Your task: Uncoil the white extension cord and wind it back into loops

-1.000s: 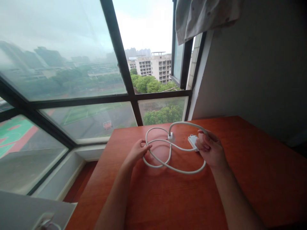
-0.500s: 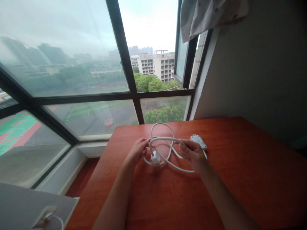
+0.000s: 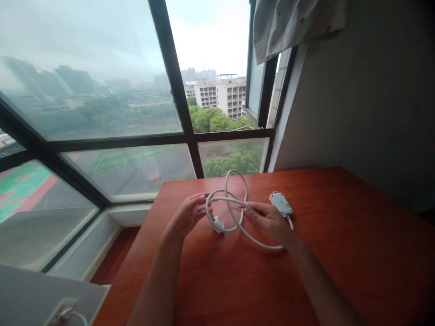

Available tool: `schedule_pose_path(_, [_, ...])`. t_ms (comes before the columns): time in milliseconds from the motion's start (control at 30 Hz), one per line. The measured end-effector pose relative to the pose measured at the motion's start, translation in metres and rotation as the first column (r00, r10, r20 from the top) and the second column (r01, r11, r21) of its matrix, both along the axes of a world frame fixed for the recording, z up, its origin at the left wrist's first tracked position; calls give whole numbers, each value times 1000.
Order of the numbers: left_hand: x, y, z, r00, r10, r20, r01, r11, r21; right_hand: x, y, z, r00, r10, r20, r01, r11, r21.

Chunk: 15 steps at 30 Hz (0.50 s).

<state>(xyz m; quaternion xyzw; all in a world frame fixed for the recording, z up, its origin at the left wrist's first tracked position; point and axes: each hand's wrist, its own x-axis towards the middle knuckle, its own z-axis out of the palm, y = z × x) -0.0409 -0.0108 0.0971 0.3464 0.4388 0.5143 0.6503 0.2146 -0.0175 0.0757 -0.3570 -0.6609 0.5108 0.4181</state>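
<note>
A white power cord [image 3: 261,245] lies in loose loops on the table, one loop rising at the far side. My right hand [image 3: 270,221] pinches the cord between thumb and fingers, to the right of the loops. On the left, my left hand [image 3: 187,213] has its fingers apart beside the loop and does not grip it; whether the fingertips touch the cord is hard to tell. The cord's white plug [image 3: 218,224] hangs or rests just right of my left hand. Beyond my right hand sits a white power strip [image 3: 281,203], joined to the cord.
The reddish wooden table [image 3: 231,280] has its left edge near my left forearm. Behind it stand dark window frames [image 3: 149,139], with a raised curtain [image 3: 295,27] at upper right. A wall socket with a plugged-in white cable [image 3: 68,312] shows at lower left.
My left hand has let go of the cord, opened and moved slightly left. The loops have shifted, and the plug has tilted. My right hand still pinches the cord.
</note>
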Motion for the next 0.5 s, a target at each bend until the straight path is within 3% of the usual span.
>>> schedule_pose_path(233, [22, -13, 15, 990, -18, -143, 47, 978, 201, -12, 0, -7, 958, -61, 281, -11, 969, 247])
schedule_pose_path(400, [48, -19, 10, 959, -18, -283, 116, 936, 333, -34, -8, -19, 867, -157, 473, -61, 908, 414])
schedule_pose_path(500, [55, -17, 3, 942, -2, -336, 141, 910, 391, -39, -10, -23, 874, -160, 459, -77, 887, 456])
